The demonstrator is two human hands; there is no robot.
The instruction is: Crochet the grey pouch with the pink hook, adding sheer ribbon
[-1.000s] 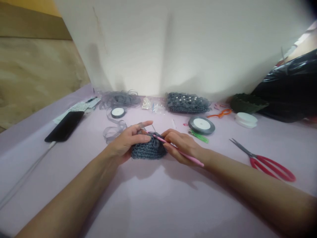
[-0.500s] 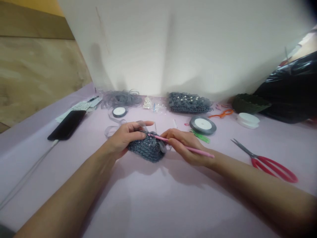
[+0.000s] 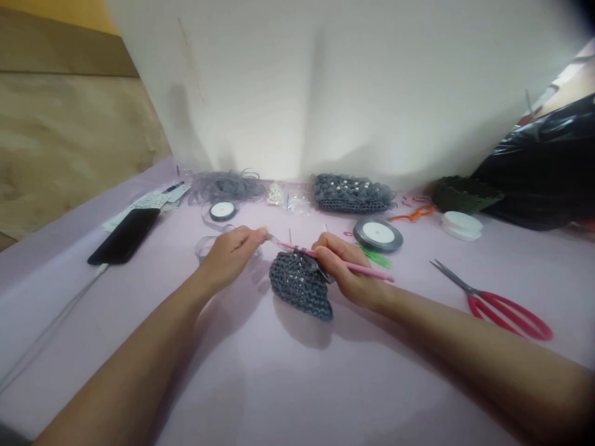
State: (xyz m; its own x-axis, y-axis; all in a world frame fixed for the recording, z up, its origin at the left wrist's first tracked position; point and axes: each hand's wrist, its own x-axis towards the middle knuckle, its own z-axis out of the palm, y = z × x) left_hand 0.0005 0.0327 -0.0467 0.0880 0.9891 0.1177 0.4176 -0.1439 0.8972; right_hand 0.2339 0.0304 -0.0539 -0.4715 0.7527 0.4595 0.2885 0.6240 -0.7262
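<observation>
Pink crochet hook (image 3: 341, 266) held in right hand (image 3: 351, 272); left hand (image 3: 230, 255) curled beside tip.

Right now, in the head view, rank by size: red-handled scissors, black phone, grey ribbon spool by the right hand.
1. Red-handled scissors
2. Black phone
3. Grey ribbon spool

The scissors lie nearer the camera, so their lead is unsure.

Wall (image 3: 325, 93): bright and pale, washed by broad, soft light, with faint shadow streaks running down it.
Tabletop (image 3: 395, 396): evenly lit lilac, and soft-edged shadows spread beside the left hand (image 3: 227, 257) and right hand (image 3: 348, 272).
Black plastic bag (image 3: 534, 167): glare streaks across its folds!
Frame edges: bending with wide-lens distortion, smearing soft, and darkening hard in the top-right corner.
Fine detail: slightly mushy throughout.
</observation>
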